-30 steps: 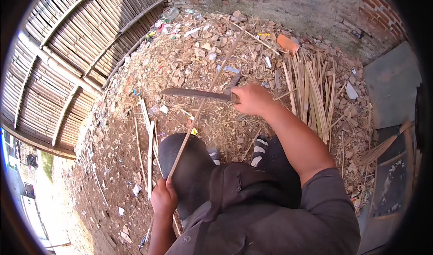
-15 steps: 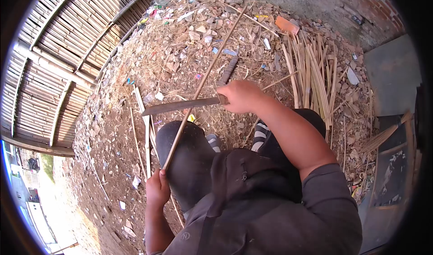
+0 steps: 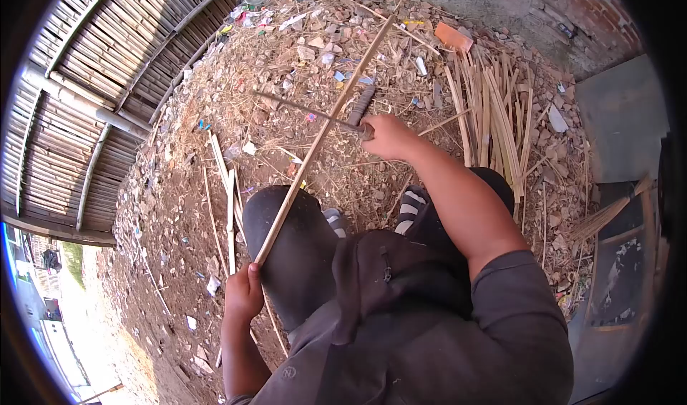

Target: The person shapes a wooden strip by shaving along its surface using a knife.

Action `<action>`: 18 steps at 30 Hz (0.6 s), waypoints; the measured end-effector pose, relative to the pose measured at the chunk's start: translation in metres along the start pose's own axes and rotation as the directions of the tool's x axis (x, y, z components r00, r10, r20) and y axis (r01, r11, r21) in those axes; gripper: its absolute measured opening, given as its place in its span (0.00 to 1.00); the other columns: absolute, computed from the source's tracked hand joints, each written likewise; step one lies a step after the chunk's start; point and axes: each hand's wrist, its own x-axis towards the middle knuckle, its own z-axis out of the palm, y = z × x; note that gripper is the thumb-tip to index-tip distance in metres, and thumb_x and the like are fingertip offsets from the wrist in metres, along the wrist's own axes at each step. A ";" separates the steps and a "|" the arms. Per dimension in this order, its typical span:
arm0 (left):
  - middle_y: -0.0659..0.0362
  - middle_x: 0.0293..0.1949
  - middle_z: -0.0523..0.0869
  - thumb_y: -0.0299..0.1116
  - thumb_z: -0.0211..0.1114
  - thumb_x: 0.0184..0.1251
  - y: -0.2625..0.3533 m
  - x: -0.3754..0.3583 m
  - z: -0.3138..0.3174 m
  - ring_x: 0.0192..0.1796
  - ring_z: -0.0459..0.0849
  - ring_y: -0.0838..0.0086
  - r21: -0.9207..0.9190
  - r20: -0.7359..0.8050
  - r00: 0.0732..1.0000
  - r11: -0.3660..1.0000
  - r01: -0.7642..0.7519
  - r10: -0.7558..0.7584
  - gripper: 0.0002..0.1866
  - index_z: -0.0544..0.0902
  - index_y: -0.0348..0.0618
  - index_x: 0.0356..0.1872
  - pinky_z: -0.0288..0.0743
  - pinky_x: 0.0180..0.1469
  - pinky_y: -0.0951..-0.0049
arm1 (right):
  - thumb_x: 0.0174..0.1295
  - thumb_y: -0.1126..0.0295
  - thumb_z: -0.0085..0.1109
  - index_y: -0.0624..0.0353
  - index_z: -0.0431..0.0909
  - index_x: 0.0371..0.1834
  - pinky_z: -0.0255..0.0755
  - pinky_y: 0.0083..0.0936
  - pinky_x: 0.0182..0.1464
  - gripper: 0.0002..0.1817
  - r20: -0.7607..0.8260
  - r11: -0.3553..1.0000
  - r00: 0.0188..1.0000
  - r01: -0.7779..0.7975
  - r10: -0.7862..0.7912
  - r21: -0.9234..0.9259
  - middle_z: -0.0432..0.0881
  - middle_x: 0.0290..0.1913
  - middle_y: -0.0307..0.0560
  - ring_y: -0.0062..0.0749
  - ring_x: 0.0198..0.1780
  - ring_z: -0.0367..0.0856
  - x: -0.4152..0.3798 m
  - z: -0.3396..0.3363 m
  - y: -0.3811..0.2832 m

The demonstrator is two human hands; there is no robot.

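Observation:
My left hand (image 3: 245, 290) is closed around the near end of a long bamboo strip (image 3: 304, 170). The strip slants across my bent left knee and points away to the upper right. In my right hand (image 3: 390, 137) is the handle of a machete (image 3: 304, 108). Its dark blade crosses the strip beyond the knee and looks thin, seen nearly edge-on. A dark, ribbed, rod-like piece (image 3: 363, 103) lies on the ground just beyond my right hand.
Split bamboo strips (image 3: 494, 119) lie in a pile at the right, and a few more strips (image 3: 230, 219) by my left knee. Rubble and litter cover the ground, with an orange brick piece (image 3: 454, 37) at the back. A bamboo fence (image 3: 93, 104) stands left, a broom (image 3: 608, 210) right.
My right hand has moved slightly away and right, and the machete has turned so its blade shows edge-on, farther up the strip. The strip has rolled to show a broader face.

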 end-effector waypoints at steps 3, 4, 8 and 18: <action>0.38 0.25 0.82 0.52 0.43 0.86 0.000 0.003 -0.002 0.33 0.82 0.36 -0.004 -0.012 1.000 1.000 0.002 -0.002 0.31 0.79 0.34 0.33 0.72 0.35 0.46 | 0.53 0.61 0.71 0.60 0.83 0.52 0.81 0.42 0.47 0.24 -0.123 0.994 0.987 -0.110 0.108 -0.007 0.87 0.38 0.54 0.46 0.42 0.88 0.009 -0.010 0.016; 0.38 0.25 0.82 0.52 0.43 0.86 0.000 0.003 -0.003 0.33 0.82 0.36 -0.017 0.001 1.000 1.000 0.011 -0.011 0.31 0.79 0.34 0.33 0.72 0.35 0.46 | 0.53 0.62 0.70 0.59 0.83 0.50 0.81 0.44 0.49 0.22 -0.061 0.986 0.985 -0.163 0.161 -0.027 0.87 0.39 0.55 0.48 0.47 0.89 0.001 -0.024 -0.002; 0.39 0.25 0.82 0.52 0.43 0.86 0.007 0.001 -0.006 0.32 0.83 0.38 -0.035 0.019 1.000 0.999 -0.007 0.008 0.31 0.79 0.35 0.33 0.73 0.35 0.48 | 0.53 0.64 0.70 0.55 0.83 0.43 0.81 0.47 0.44 0.15 0.016 0.964 0.998 0.066 -0.063 -0.257 0.86 0.33 0.54 0.56 0.40 0.87 -0.027 -0.023 -0.038; 0.44 0.22 0.80 0.51 0.44 0.86 -0.009 -0.003 -0.006 0.27 0.82 0.46 -0.094 0.021 1.000 0.996 -0.004 0.006 0.29 0.78 0.36 0.31 0.71 0.32 0.53 | 0.51 0.63 0.70 0.56 0.81 0.39 0.78 0.47 0.41 0.14 -0.148 0.991 0.980 -0.130 0.131 0.013 0.86 0.33 0.52 0.55 0.38 0.86 -0.010 -0.039 0.018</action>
